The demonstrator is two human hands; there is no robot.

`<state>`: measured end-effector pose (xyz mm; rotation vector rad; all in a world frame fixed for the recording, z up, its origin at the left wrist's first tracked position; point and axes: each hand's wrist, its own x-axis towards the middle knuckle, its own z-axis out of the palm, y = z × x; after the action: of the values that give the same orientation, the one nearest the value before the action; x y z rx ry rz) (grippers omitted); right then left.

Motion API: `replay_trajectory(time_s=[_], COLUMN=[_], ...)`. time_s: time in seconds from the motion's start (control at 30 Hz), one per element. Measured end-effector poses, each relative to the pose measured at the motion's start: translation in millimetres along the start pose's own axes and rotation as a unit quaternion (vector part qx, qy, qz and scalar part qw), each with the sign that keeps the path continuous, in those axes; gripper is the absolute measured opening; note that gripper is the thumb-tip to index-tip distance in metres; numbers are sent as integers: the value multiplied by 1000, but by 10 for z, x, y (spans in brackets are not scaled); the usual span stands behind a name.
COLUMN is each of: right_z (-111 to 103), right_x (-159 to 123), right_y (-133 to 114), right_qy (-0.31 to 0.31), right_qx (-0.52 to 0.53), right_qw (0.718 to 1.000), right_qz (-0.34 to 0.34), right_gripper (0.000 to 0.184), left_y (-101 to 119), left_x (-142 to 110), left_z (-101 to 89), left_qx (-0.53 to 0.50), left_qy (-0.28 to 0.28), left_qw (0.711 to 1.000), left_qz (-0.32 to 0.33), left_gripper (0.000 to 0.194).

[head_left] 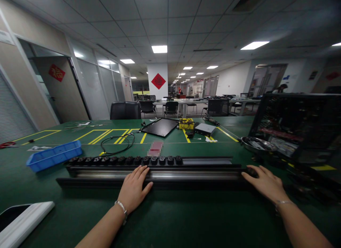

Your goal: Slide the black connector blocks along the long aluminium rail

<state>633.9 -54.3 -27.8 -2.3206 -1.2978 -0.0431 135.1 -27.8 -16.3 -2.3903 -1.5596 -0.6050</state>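
A long black metal rail (197, 175) with a shiny inner channel lies crosswise on the green table. My left hand (134, 187) rests on it left of the middle, fingers stretched across and thumb apart on the near side. At the rail's right end, my right hand (266, 184) closes its thumb and fingers around a small black piece (252, 172), which looks like a socket module and is partly hidden. Just behind the rail, a row of several black socket modules (113, 161) sits along a second rail, whose bare grey stretch (207, 161) shows at the right.
A blue bin (54, 156) stands at the left, near a looped black cable (130, 143). Farther back are a dark flat panel (161, 127), a yellow box (186, 123) and a grey box (205, 129). A metal bowl (257, 144) and an open computer case (298, 123) stand right.
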Motion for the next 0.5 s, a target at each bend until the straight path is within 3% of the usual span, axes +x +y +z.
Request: replay_trajectory(time_s=[0.5], right_z=[-9], right_x=[9], right_y=[13], right_qy=[6], right_qx=[10], right_qw=[1000], right_qz=[-11], right_gripper=[60], left_y=[-6], left_x=[5], left_z=[7], left_qx=[7], left_qy=[2], left_qw=[1000], left_qz=[4], left_gripper=[47])
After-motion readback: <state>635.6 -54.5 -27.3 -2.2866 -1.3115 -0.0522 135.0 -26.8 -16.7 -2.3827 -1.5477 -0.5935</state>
